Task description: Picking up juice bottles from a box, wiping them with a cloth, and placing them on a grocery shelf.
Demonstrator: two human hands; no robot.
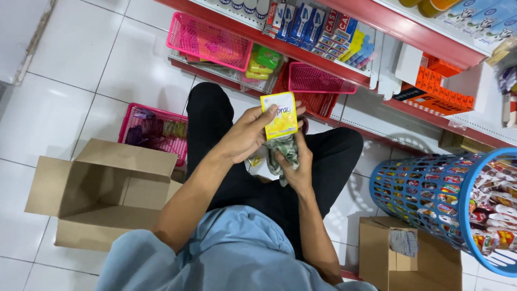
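I sit on a white tiled floor in front of a shop shelf. My left hand (245, 134) holds up a small yellow sachet (280, 116) by its lower left edge. Just below it, my right hand (296, 164) grips a crumpled green-and-white cloth (284, 150) over my lap. Both hands are close together, almost touching. My black trousers and light blue shirt fill the lower middle of the view.
An open cardboard box (99, 194) lies at my left, with a pink basket (153, 129) of small goods behind it. Two more pink baskets (210, 40) (318, 81) sit on the low shelf. A blue mesh bin (431, 194) full of packets stands at right above a closed carton (398, 258).
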